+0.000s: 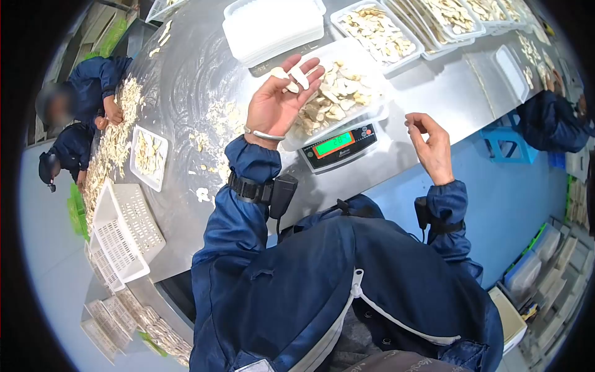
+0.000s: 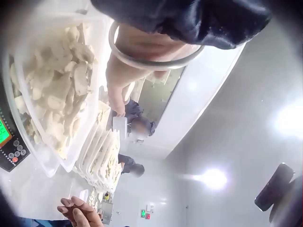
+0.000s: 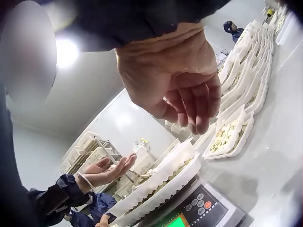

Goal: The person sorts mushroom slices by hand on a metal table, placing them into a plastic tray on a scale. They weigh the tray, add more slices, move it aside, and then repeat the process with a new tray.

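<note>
My left hand (image 1: 271,110) is palm up beside a white plastic tray (image 1: 374,113) heaped with pale mushroom slices (image 1: 339,93). A few loose slices (image 1: 299,77) lie across its palm and extended fingers. That tray sits on a digital scale (image 1: 339,150) with a lit green display. To the right of the scale, my right hand (image 1: 432,149) hangs in the air with fingers loosely bent, thumb near the index fingertip. In the right wrist view its fingers (image 3: 201,106) droop with nothing seen in them.
A stack of white trays (image 1: 273,31) stands behind the scale. More filled trays (image 1: 378,34) line the back right. On the left are a slice-filled tray (image 1: 149,158), a perforated white basket (image 1: 127,229) and people at a long heap of slices (image 1: 114,139). Another person (image 1: 551,121) sits at right.
</note>
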Demonstrator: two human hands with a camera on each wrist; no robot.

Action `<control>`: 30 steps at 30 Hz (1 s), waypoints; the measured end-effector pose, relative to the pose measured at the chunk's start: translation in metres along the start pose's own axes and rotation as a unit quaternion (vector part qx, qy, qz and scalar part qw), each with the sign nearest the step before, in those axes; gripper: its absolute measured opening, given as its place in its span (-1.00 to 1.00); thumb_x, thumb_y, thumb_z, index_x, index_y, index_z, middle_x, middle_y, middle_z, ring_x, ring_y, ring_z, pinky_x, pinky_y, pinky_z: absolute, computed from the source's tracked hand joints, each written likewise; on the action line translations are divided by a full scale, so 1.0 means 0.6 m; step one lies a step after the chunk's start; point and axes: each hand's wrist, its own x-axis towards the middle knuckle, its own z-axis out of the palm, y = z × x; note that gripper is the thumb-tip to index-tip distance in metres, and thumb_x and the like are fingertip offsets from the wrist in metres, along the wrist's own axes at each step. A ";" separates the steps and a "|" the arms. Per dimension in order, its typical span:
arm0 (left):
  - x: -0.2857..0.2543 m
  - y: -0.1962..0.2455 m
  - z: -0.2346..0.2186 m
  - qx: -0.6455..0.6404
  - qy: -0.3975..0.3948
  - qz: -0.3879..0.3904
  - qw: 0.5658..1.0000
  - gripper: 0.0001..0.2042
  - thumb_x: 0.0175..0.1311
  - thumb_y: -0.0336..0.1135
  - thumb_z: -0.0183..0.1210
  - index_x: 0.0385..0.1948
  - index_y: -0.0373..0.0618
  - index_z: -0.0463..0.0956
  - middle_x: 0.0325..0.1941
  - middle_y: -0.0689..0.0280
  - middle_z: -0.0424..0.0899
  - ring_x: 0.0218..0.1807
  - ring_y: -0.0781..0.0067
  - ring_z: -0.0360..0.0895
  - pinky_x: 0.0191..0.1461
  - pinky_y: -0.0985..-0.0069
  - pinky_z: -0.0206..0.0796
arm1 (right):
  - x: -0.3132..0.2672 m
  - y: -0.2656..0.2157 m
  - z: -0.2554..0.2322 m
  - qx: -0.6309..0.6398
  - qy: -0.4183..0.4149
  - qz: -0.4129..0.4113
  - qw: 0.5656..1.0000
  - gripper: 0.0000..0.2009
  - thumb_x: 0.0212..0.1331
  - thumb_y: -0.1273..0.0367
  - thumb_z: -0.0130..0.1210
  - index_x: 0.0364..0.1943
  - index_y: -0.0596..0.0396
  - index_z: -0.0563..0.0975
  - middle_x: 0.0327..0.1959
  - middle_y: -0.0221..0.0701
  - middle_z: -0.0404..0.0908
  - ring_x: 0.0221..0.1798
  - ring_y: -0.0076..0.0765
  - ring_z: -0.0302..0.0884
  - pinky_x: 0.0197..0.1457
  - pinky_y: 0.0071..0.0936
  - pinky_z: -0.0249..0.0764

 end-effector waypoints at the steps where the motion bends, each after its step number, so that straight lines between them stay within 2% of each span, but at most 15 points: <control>1: -0.001 0.001 0.003 0.059 0.005 0.006 0.998 -0.48 0.27 -0.45 -0.23 0.30 -0.42 0.08 0.34 -0.22 0.20 0.40 -0.09 0.18 0.44 0.23 0.16 | 0.001 -0.002 0.000 0.002 -0.002 0.001 1.000 -0.81 0.18 0.45 0.07 -0.15 0.20 0.57 -0.34 -0.27 0.66 -0.23 -0.31 0.65 -0.21 -0.47 0.50; 5: -0.002 0.003 0.018 0.250 0.015 0.018 0.968 -0.42 0.13 -0.58 -0.23 0.30 -0.42 0.07 0.28 -0.19 0.30 0.39 -0.03 0.22 0.43 0.31 0.16 | 0.002 -0.005 0.005 0.011 -0.022 0.025 0.999 -0.79 0.20 0.47 0.04 -0.12 0.24 0.54 -0.29 -0.35 0.67 -0.22 -0.49 0.57 -0.09 -0.55 0.45; 6: -0.001 0.003 0.018 0.298 -0.003 0.024 0.954 -0.40 0.10 -0.61 -0.25 0.31 -0.40 0.08 0.28 -0.12 0.34 0.38 0.05 0.25 0.45 0.33 0.10 | 0.003 -0.007 0.006 0.007 -0.024 0.025 0.999 -0.80 0.20 0.47 0.04 -0.12 0.24 0.54 -0.29 -0.35 0.67 -0.22 -0.50 0.57 -0.09 -0.55 0.45; 10: 0.007 -0.006 -0.002 0.506 -0.028 0.098 0.857 -0.35 0.06 -0.61 -0.32 0.34 -0.32 0.10 0.32 -0.01 0.34 0.39 0.16 0.25 0.50 0.33 -0.07 | 0.004 -0.005 0.009 0.007 -0.027 0.017 0.999 -0.80 0.20 0.47 0.04 -0.11 0.23 0.54 -0.28 -0.35 0.67 -0.22 -0.50 0.58 -0.11 -0.56 0.45; 13: 0.002 -0.004 -0.010 0.497 -0.031 0.143 0.855 -0.34 0.04 -0.61 -0.32 0.35 -0.32 0.10 0.32 -0.02 0.35 0.40 0.15 0.23 0.51 0.30 -0.10 | 0.000 0.001 0.010 0.004 -0.022 0.010 1.000 -0.80 0.20 0.47 0.04 -0.11 0.24 0.54 -0.29 -0.34 0.67 -0.22 -0.51 0.57 -0.11 -0.56 0.45; 17: -0.025 0.031 -0.003 0.410 0.015 0.134 0.902 -0.41 0.12 -0.63 -0.27 0.32 -0.32 0.14 0.30 -0.03 0.37 0.32 0.15 0.35 0.41 0.38 0.12 | -0.002 -0.002 0.010 0.009 -0.025 0.005 1.000 -0.79 0.20 0.48 0.03 -0.11 0.24 0.54 -0.30 -0.35 0.66 -0.23 -0.51 0.56 -0.12 -0.56 0.45; 18: -0.039 0.039 0.002 0.386 0.027 0.141 0.911 -0.43 0.13 -0.61 -0.23 0.30 -0.33 0.15 0.25 -0.05 0.41 0.26 0.13 0.42 0.33 0.38 0.23 | -0.003 -0.006 0.011 0.014 -0.028 -0.005 0.999 -0.80 0.18 0.48 0.05 -0.14 0.23 0.55 -0.32 -0.32 0.66 -0.24 -0.44 0.58 -0.13 -0.53 0.46; 20: -0.072 0.059 -0.010 0.331 0.059 0.128 0.933 -0.43 0.12 -0.60 -0.21 0.29 -0.33 0.15 0.22 -0.08 0.43 0.22 0.10 0.45 0.27 0.38 0.29 | -0.007 -0.020 0.015 0.025 -0.035 -0.026 0.999 -0.83 0.15 0.47 0.07 -0.19 0.22 0.57 -0.36 -0.26 0.64 -0.27 -0.31 0.62 -0.16 -0.47 0.49; 21: -0.092 0.069 -0.017 0.302 0.076 0.121 0.943 -0.43 0.12 -0.59 -0.20 0.29 -0.34 0.15 0.21 -0.09 0.44 0.21 0.09 0.47 0.24 0.38 0.33 | -0.010 -0.023 0.015 0.020 -0.090 -0.027 0.995 -0.83 0.14 0.47 0.08 -0.20 0.22 0.58 -0.37 -0.24 0.64 -0.29 -0.30 0.61 -0.18 -0.46 0.49; 22: -0.112 0.075 -0.025 0.310 0.132 0.122 0.933 -0.45 0.11 -0.57 -0.17 0.26 -0.33 0.17 0.15 -0.12 0.46 0.05 0.15 0.55 0.01 0.49 0.40 | -0.014 -0.025 0.014 0.016 -0.145 -0.028 0.989 -0.83 0.14 0.46 0.09 -0.22 0.22 0.58 -0.38 -0.22 0.63 -0.31 -0.28 0.60 -0.19 -0.45 0.48; 24: -0.158 0.084 -0.109 0.262 0.179 0.120 0.941 -0.47 0.11 -0.56 -0.14 0.22 -0.35 0.21 0.08 -0.09 0.50 -0.13 0.30 0.55 -0.18 0.60 0.35 | -0.021 -0.042 0.016 -0.022 -0.278 -0.035 0.960 -0.86 0.12 0.48 0.06 -0.27 0.21 0.57 -0.37 -0.27 0.63 -0.32 -0.34 0.57 -0.23 -0.45 0.44; 25: -0.183 0.084 -0.142 0.249 0.199 0.126 0.940 -0.53 0.14 -0.54 -0.10 0.17 -0.36 0.26 0.00 -0.03 0.54 -0.26 0.41 0.50 -0.28 0.64 0.27 | -0.025 -0.040 0.028 -0.056 -0.340 -0.060 0.937 -0.87 0.12 0.47 0.05 -0.29 0.21 0.57 -0.36 -0.25 0.63 -0.32 -0.25 0.57 -0.24 -0.40 0.44; 27: -0.249 0.082 -0.246 0.224 0.255 0.107 0.934 -0.61 0.23 -0.45 -0.05 0.11 -0.36 0.32 -0.04 0.00 0.55 -0.25 0.43 0.50 -0.25 0.67 0.27 | -0.043 -0.018 0.065 -0.121 -0.457 -0.110 0.874 -0.88 0.11 0.45 0.04 -0.34 0.19 0.56 -0.34 -0.21 0.63 -0.31 -0.08 0.57 -0.26 -0.30 0.44; 29: -0.307 0.082 -0.313 0.206 0.336 0.088 0.915 -0.63 0.28 -0.37 -0.02 0.08 -0.35 0.34 -0.04 0.03 0.55 -0.18 0.42 0.53 -0.18 0.64 0.29 | -0.067 -0.002 0.108 -0.167 -0.475 -0.138 0.853 -0.88 0.11 0.44 0.01 -0.38 0.19 0.55 -0.36 -0.18 0.62 -0.31 0.04 0.53 -0.25 -0.20 0.44; 30: -0.322 0.089 -0.310 0.230 0.366 0.102 0.896 -0.63 0.29 -0.33 0.00 0.08 -0.34 0.35 -0.02 0.04 0.55 -0.14 0.40 0.53 -0.12 0.59 0.29 | -0.077 0.003 0.132 -0.187 -0.484 -0.154 0.841 -0.88 0.11 0.43 -0.01 -0.40 0.18 0.54 -0.36 -0.17 0.61 -0.30 0.10 0.52 -0.24 -0.15 0.43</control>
